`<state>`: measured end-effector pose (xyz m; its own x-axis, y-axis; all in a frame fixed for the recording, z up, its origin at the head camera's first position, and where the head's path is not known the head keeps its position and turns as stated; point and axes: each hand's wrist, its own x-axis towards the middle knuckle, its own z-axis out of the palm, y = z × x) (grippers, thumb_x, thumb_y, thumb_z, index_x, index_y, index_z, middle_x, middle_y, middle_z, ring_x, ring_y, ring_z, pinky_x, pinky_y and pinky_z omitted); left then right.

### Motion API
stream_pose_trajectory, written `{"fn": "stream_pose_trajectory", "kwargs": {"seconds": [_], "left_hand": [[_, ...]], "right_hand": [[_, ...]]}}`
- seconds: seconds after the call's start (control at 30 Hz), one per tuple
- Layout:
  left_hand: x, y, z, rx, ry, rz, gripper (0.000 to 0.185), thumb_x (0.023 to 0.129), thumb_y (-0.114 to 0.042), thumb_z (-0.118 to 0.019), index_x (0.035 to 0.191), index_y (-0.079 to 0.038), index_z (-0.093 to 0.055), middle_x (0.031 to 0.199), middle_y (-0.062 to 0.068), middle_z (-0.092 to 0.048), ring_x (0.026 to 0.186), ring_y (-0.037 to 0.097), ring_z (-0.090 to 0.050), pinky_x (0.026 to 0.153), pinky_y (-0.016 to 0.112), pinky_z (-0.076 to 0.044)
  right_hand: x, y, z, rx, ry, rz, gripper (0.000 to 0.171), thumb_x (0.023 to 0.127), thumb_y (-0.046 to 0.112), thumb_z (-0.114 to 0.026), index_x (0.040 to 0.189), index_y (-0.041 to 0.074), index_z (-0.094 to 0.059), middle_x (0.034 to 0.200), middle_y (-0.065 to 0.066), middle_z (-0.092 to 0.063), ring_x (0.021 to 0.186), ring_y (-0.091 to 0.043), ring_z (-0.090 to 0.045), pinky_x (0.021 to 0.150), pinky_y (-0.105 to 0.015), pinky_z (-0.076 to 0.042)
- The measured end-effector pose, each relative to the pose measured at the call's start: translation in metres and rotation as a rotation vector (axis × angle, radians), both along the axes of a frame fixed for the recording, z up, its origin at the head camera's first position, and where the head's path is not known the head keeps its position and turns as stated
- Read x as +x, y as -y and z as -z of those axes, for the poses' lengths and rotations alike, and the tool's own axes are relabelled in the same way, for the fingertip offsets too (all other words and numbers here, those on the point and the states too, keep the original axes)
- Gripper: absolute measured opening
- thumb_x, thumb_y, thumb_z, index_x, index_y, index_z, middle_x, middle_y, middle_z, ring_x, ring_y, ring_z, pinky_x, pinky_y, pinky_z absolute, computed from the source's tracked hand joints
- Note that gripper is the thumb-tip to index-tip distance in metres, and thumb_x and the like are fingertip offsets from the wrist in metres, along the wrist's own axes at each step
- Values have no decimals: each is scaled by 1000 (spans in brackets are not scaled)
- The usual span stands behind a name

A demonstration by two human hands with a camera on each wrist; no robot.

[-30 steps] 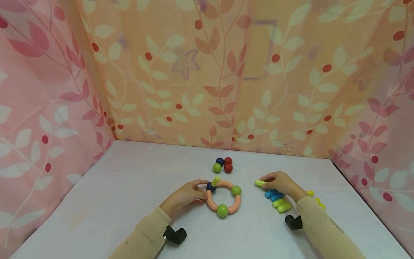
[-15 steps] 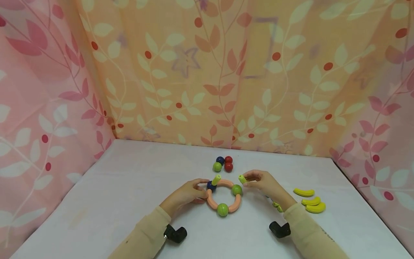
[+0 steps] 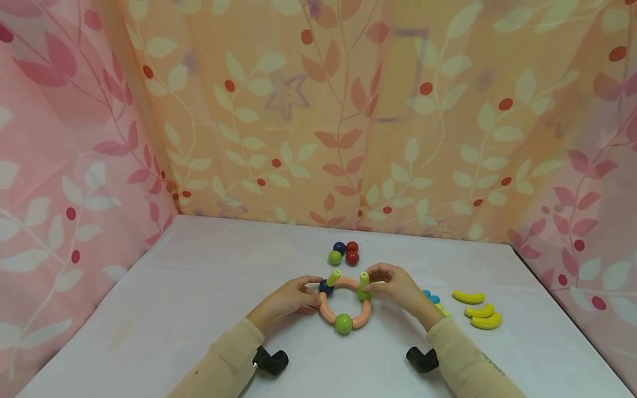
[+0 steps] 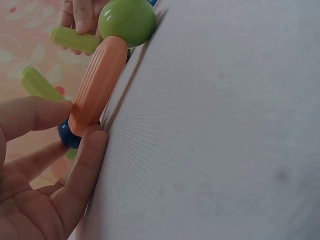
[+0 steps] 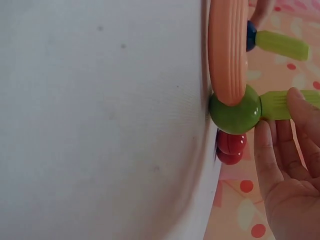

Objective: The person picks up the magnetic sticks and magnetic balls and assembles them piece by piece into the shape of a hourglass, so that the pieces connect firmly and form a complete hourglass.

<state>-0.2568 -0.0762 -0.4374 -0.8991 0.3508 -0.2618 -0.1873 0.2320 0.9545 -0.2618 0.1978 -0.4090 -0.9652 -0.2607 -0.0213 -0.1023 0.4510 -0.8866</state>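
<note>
A ring of curved peach rods [image 3: 327, 313] joined by balls lies on the table. At its back left is a dark blue ball [image 3: 325, 287] with a lime green rod [image 3: 335, 277] standing on it. My left hand [image 3: 288, 297] pinches the peach rod beside that ball between thumb and finger, as the left wrist view shows. My right hand [image 3: 396, 288] pinches a second lime green rod [image 5: 276, 104] upright, its lower end right at the ring's right green ball [image 5: 235, 111]. Another green ball [image 3: 343, 324] forms the ring's front.
Behind the ring sit loose balls: two red [image 3: 352, 258], one dark blue [image 3: 339, 247] and one green [image 3: 335, 257]. To the right lie three yellow curved rods [image 3: 468, 297]. Blue pieces [image 3: 432, 297] and lime pieces [image 3: 442, 309] are partly hidden by the right forearm.
My right hand has picked up a lime green rod from the right, carried it left and stood it at the ring's right green ball. The left hand keeps its place on the ring.
</note>
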Motion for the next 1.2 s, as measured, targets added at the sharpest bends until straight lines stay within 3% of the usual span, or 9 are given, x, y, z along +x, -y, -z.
{"fn": "stream_pose_trajectory", "kwargs": {"seconds": [0.2,0.5,0.7,0.93,1.2], "left_hand": [[-1,-1,0,-13,1,-9,61,88,-3,-70,144,-6,-49,96,9,-59,85,16,-65,81,32,-60],[1,-4,2,0,-16,-1,59,89,-1,-68,144,-2,-47,107,12,-61,85,15,-65,77,32,-60],[0,-3,-1,-52,-37,-29,39,88,-1,-65,126,0,-59,107,14,-63,84,16,-66,75,31,-60],[-2,0,-4,-75,-62,-12,41,90,-4,-67,131,-1,-59,113,15,-63,84,15,-67,76,33,-61],[-1,0,-4,-120,-58,-3,31,90,-5,-69,120,-1,-64,110,14,-64,83,15,-67,75,31,-61]], "right_hand": [[-1,3,3,84,-15,39,32,86,13,-77,114,3,-67,112,-10,-71,110,-24,-64,97,-42,-54],[2,10,3,229,80,98,35,82,6,-78,116,0,-69,110,-10,-72,101,-19,-65,94,-40,-56],[-4,10,2,221,111,91,34,85,6,-76,118,2,-69,113,-10,-71,104,-20,-65,95,-40,-56],[-11,12,2,183,153,87,37,85,9,-77,120,1,-69,115,-12,-71,97,-16,-64,88,-34,-59],[-14,16,6,178,129,91,35,85,9,-77,118,2,-70,116,-13,-72,100,-17,-64,85,-30,-58]]}}
